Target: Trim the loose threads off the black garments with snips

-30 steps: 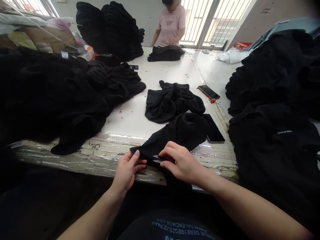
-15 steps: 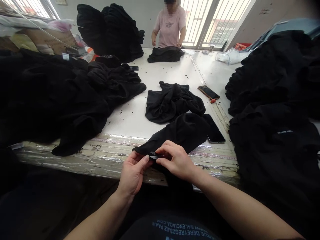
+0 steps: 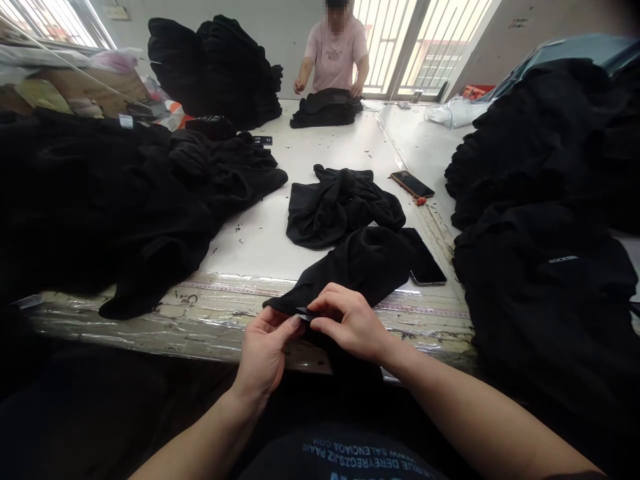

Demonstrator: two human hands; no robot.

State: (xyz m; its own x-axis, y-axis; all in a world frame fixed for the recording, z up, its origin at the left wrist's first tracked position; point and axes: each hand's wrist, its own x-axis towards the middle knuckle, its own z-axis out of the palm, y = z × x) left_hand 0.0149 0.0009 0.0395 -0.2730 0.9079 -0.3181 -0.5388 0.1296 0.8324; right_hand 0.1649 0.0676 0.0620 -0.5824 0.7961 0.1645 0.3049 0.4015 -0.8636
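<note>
snips: the small blades sit right at the thumb of the left hand, and from here i can't tell whether metal meets skin; a nick looks to me the likeliest mishap, if the right hand pushes forward or the thumb slides in.
black garment: it lies across the near edge of the table, its narrow end at the fingers and some dark cloth seeming to hang over the edge; dark on dark, a stray cut into the fabric would be easy, and the hanging weight could drag the pinched bit out of line.
dark phone: it lies flat against the garment's wide end, so a hard tug on the cloth could shift it.
left hand: grasping a pinch of cloth, thumb laid on top and pointing toward the blades, fingers curled beneath; the forearm rises from the lower left.
right hand: closed around the snips, thumb below and bent fingers above, back of the hand facing up; the blades point left and the forearm slants in from the lower right.
gap: the hands are nearly meeting, just the blades between them; whether these are parted is too small to say.
</note>
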